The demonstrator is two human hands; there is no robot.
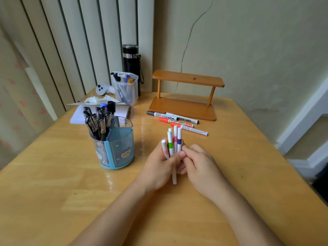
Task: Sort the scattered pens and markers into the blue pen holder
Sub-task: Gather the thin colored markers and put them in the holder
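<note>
The blue pen holder (118, 150) stands at centre left of the wooden table (53, 183), with several black pens and two markers in its rear compartment. My left hand (160, 166) grips a bunch of thin white markers (173, 141) with pink, green and blue bands, held upright just right of the holder. My right hand (198, 163) closes on the same bunch from the right, fingertips on the barrels. Several whiteboard markers (177, 120), black and red capped, lie on the table beyond my hands, in front of a wooden stand.
A small wooden shelf stand (184, 96) sits at the back centre. A clear plastic box (126, 89), a black flask (131, 66), a white controller (103, 89), tissue and a notepad (83, 115) crowd the back left corner. The table's right edge drops off near the wall.
</note>
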